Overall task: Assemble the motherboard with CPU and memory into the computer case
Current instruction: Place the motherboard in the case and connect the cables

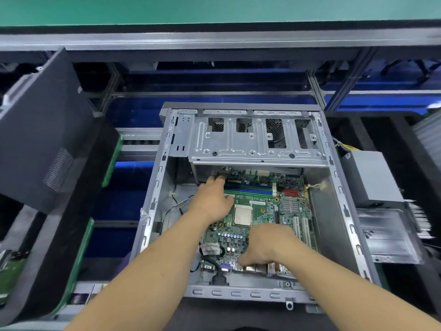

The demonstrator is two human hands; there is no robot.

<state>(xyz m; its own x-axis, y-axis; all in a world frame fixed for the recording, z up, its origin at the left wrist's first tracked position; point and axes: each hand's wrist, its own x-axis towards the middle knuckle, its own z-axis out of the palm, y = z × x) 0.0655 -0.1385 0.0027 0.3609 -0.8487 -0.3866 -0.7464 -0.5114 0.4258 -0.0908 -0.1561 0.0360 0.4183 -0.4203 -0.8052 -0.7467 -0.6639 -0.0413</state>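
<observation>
Left of the computer case (241,292), a dark side panel (45,130) is seen leaning tilted. Inside the case, the green motherboard (265,211) is laid flat on the floor, under the drive cage (257,137). The left hand (212,201) is rested on the board's far left part, fingers stretched forward onto the edge beside the memory slots (250,188). The CPU (243,215) is seated mid-board, uncovered. The right hand (267,244) is curled over the near edge, fingertips pressed down at the rear ports (253,268); whether anything is pinched cannot be told. Right of the case, a grey power supply (372,177) is seen.
</observation>
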